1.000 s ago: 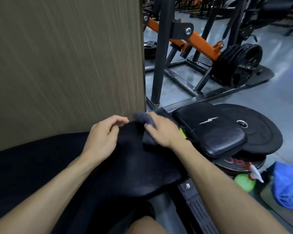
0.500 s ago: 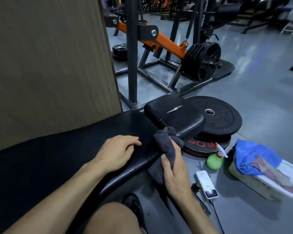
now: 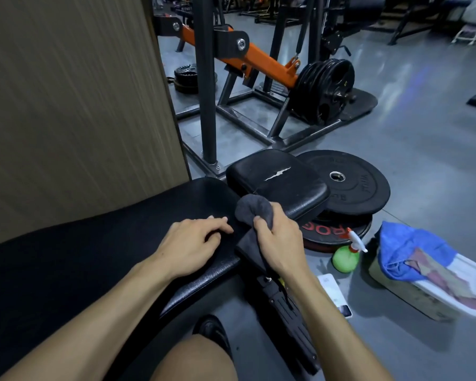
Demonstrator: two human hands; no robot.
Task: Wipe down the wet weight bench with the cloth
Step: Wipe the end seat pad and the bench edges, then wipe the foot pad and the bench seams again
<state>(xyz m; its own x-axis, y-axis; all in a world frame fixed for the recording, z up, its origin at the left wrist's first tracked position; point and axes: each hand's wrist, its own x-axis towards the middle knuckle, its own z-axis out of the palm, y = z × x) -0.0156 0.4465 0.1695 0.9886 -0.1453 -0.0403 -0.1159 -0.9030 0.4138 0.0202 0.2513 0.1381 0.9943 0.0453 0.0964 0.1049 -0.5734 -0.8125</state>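
Both hands are lying at the bench's [image 3: 99, 259] near end. Right hand [image 3: 282, 243] is gripping the grey cloth [image 3: 254, 213], thumb and fingers curled round it; the cloth is bunching above the fist and hanging down over the pad's edge below it. Left hand [image 3: 188, 246] is resting palm-down on the black pad just beside the right, fingers loosely bent and holding nothing. Just beyond the cloth a smaller seat pad [image 3: 278, 182], with a tear in its cover, is sitting. Two weight plates [image 3: 352, 185] are lying stacked on the floor [image 3: 423, 138] beside it. Near them a green spray bottle [image 3: 345, 258] is standing, and a box [image 3: 423, 295] is holding blue and other rags. A white phone-like device [image 3: 334, 294] is lying on the floor near the right forearm. An orange-armed machine [image 3: 261, 61] loaded with plates is standing farther back.
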